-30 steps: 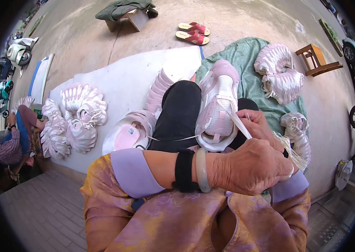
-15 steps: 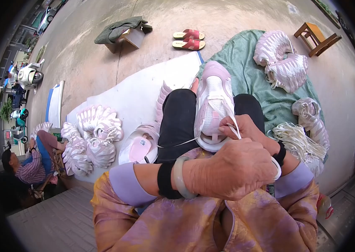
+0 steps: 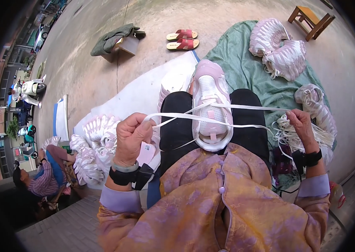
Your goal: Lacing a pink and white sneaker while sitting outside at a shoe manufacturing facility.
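Between the wearer's black-trousered knees (image 3: 177,119): one pink-and-white mesh sneaker (image 3: 207,86), toe pointing away, heel toward the body, tongue uppermost. One flat white shoelace (image 3: 169,114), crossed over the tongue, its lengths drawn out to both sides. Left hand (image 3: 131,136), thumb and fingers closed on the lace, raised left of the sneaker; black band at the wrist. Right hand (image 3: 302,125), well apart on the other side, thumb and fingertips pinching the lace drawn toward it; black band likewise. Beside the left hand and partly hidden by it, a second shoe with pink insole (image 3: 146,153). Near the right hand, a loose hank of white laces (image 3: 297,136). On green cloth (image 3: 234,54), at upper right, a curved stack of pink-and-white shoe uppers (image 3: 284,63). On white sheeting (image 3: 129,94), at left, further bundled uppers (image 3: 89,168). Beyond, on the concrete: a pair of red-strapped slippers (image 3: 183,44); a small wooden stool (image 3: 307,19); a dark green garment (image 3: 112,40) draped over a box-like stand. At far left, a seated person (image 3: 45,178) in a striped top.
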Demonstrator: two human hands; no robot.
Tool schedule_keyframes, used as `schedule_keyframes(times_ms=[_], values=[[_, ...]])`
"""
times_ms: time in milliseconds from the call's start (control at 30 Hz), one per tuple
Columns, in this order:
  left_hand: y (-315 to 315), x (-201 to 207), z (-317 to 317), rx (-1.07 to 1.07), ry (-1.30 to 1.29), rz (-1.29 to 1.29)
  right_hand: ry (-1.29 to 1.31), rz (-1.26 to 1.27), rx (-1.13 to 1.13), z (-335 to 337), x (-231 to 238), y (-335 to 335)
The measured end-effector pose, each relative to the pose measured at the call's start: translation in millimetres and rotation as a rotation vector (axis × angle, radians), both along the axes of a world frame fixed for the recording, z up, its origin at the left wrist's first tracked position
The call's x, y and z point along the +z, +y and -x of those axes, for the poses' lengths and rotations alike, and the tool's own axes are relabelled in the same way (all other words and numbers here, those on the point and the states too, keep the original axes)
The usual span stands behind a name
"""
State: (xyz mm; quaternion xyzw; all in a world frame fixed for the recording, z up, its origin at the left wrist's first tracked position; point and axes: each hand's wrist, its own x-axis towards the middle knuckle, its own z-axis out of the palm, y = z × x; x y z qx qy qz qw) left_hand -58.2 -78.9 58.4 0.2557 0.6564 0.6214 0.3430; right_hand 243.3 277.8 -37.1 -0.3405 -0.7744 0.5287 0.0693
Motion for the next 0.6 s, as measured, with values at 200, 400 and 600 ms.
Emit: schedule_keyframes(times_ms=[200,400,600], values=[[-27.4,-65.5,37.9,0.468,-0.3,0.086,-0.296,-0.311,0.136,9.7,-47.4,14.6],[-19.5,-82.0,45.1,0.44,-0.135,0.662,-0.095,-0.679,0.301,52.4,-25.4,-23.1],[55.2,-60.1,-12.6,0.008,0.734,0.233,0.335,-0.726,0.357,109.9,-19.3,-74.9]])
